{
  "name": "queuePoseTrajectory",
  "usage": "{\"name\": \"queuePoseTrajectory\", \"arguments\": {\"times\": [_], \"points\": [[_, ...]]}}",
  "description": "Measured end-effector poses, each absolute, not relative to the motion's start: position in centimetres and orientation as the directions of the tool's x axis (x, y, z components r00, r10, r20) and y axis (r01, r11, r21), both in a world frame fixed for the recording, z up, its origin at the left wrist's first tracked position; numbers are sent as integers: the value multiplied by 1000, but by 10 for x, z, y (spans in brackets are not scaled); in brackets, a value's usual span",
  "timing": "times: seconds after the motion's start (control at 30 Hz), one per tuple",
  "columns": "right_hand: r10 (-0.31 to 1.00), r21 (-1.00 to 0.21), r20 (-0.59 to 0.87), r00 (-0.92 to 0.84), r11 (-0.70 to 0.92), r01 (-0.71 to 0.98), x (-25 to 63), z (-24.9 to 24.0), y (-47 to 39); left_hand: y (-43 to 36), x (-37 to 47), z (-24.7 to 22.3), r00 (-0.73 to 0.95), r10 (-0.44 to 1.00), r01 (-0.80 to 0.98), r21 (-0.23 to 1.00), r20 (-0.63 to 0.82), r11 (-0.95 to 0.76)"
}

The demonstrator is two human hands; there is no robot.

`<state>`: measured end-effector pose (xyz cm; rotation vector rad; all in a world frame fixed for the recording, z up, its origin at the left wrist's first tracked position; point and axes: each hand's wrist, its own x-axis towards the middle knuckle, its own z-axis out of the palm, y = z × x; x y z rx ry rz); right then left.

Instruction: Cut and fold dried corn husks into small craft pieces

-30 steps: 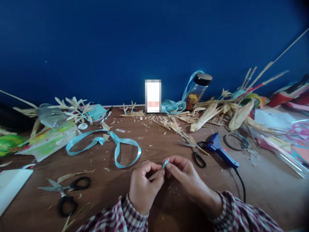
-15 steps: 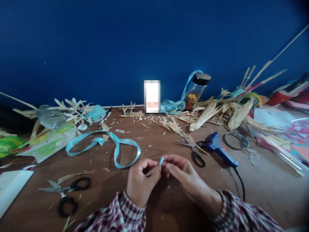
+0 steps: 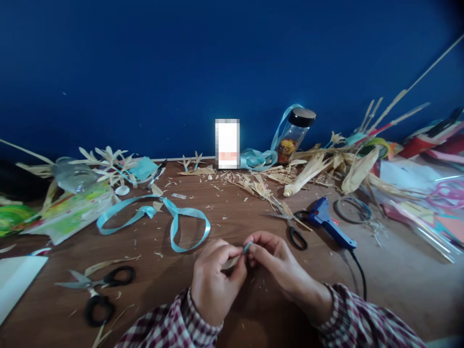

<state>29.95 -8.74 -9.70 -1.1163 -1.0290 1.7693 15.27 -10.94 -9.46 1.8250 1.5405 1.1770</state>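
My left hand (image 3: 213,280) and my right hand (image 3: 277,263) meet over the brown table (image 3: 152,290) near its front edge. Between their fingertips they pinch a thin strip of dried corn husk (image 3: 232,262) with a small bit of light blue ribbon (image 3: 247,247) at its upper end. Both hands have their fingers closed on this piece. A long loop of light blue ribbon (image 3: 174,217) lies on the table just left of my hands.
Black-handled scissors (image 3: 97,290) lie at the front left, another pair (image 3: 295,234) right of my hands beside a blue glue gun (image 3: 328,222) with a black cord. Corn husks (image 3: 311,169), a jar (image 3: 293,135) and paper clutter line the back and right.
My hands have stayed in place, fingers working the small piece; its blue end sits lower between the fingertips than half a second ago.
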Motion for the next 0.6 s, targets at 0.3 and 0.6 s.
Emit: {"name": "queuePoseTrajectory", "arguments": {"times": [0.3, 0.6], "points": [[907, -913, -288, -307, -357, -199, 297, -95, -86, -104, 149, -94, -42, 994, 383, 921, 97, -73], [899, -894, -322, -296, -392, -219, 295, -96, -90, -112, 152, -99, 57, 922, 654, 683, 383, -325]]}}
